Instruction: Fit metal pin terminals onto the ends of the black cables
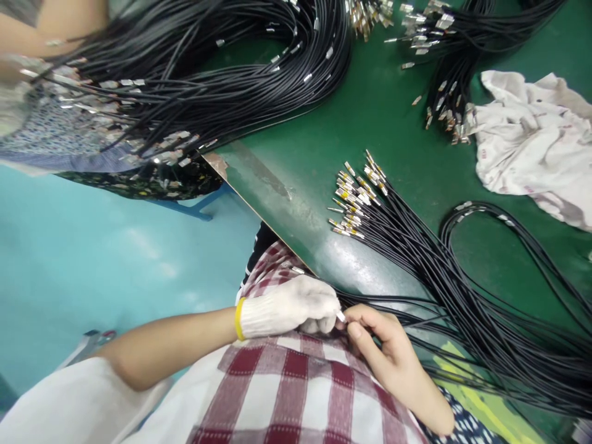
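My left hand (296, 303), in a white knitted glove with a yellow cuff, is closed at the table's edge over my lap. A small silvery metal terminal (341, 316) shows at its fingertips. My bare right hand (388, 348) meets it from the right, thumb and fingers pinched at that terminal. Thin black cables (393, 300) run behind both hands; how many the glove grips is hidden. Another cable's metal tip (297, 269) sticks out beyond the glove. Just past my hands lies a bundle of black cables (416, 246) with silver and yellow ends.
On the green table (296, 142), a large black cable bundle (277, 80) reaches over the left corner toward another person's arm (69, 24). More cables (456, 74) lie at the back right, beside a crumpled white cloth (531, 142). A blue stool (194, 206) stands on the floor.
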### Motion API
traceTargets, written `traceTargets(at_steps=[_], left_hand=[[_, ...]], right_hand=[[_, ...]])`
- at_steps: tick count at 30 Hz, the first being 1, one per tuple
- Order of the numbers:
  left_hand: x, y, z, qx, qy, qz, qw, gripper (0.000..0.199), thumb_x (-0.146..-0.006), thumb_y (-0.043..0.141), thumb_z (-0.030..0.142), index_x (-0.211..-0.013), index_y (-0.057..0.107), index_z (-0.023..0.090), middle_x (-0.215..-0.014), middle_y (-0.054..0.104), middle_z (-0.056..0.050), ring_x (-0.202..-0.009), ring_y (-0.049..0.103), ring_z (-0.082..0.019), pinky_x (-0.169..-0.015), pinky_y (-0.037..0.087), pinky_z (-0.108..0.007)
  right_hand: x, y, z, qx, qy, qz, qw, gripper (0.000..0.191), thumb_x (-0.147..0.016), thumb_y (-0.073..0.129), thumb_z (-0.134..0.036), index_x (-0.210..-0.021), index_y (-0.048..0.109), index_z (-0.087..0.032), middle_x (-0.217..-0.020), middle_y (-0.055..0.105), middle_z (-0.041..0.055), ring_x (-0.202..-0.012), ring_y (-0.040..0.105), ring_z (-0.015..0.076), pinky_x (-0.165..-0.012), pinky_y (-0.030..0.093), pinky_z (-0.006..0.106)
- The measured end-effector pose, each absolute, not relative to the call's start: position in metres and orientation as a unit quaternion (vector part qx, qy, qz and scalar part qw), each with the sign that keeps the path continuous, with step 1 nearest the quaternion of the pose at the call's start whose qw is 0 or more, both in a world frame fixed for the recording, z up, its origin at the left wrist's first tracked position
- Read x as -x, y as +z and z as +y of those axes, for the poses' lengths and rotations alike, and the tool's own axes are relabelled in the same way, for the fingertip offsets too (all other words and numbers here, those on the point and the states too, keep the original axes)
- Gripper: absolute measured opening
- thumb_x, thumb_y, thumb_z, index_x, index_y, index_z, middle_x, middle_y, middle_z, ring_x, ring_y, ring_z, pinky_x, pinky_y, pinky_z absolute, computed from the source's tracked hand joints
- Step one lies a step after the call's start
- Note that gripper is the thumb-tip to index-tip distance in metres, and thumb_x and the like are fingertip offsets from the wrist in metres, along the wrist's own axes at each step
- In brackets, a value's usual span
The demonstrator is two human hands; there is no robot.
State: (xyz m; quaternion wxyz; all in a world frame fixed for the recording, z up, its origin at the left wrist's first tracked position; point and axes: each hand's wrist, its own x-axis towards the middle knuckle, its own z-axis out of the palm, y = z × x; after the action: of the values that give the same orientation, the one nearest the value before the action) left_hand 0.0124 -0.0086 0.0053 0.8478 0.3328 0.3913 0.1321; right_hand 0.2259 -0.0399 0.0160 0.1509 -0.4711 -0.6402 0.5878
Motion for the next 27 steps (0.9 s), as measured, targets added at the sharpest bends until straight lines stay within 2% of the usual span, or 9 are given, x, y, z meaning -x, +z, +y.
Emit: traceTargets(at_steps=[11,18,27], left_hand=[[-0.0115,0.0076,-0.0037,-0.345,0.132,0.388,0.845,0.029,-0.084,0.055,0.036,-0.065,0.056,0.014,-0.060,0.051,0.002,-0.053,0.041,-0.008,-0.050,0.030,-0.022],[-0.0148,0.0100,-0.0001,-0.348,0.153,0.372,0.847,0.031,-0.083,0.055,0.039,-0.064,0.056,0.014,-0.060,0.051,0.002,-0.052,0.041,-0.008,-0.050,0.030,-0.023],[-0.0144,0.0107,-0.0001,-0.340,0.131,0.371,0.854,0.033,-0.082,0.058,0.043,-0.065,0.054,0.015,-0.062,0.051,0.002,-0.052,0.039,-0.007,-0.050,0.029,-0.022]], right_hand=[[-0.2288,0.0153,-0.0426,0.476,0.500,-0.693,0.210,0.010,-0.097,0.059,-0.024,-0.092,0.067,-0.021,-0.064,0.066,-0.0003,-0.060,0.058,0.0156,-0.063,0.045,0.028],[-0.2258,0.0132,-0.0414,0.489,0.554,-0.639,0.213,0.022,-0.098,0.057,-0.027,-0.078,0.064,-0.019,-0.056,0.061,-0.0022,-0.051,0.054,0.0122,-0.055,0.043,0.024],[-0.2202,0.0136,-0.0410,0.470,0.652,-0.562,0.193,0.034,-0.103,0.048,-0.038,-0.079,0.060,-0.018,-0.053,0.051,-0.0045,-0.048,0.045,0.0099,-0.051,0.038,0.021]])
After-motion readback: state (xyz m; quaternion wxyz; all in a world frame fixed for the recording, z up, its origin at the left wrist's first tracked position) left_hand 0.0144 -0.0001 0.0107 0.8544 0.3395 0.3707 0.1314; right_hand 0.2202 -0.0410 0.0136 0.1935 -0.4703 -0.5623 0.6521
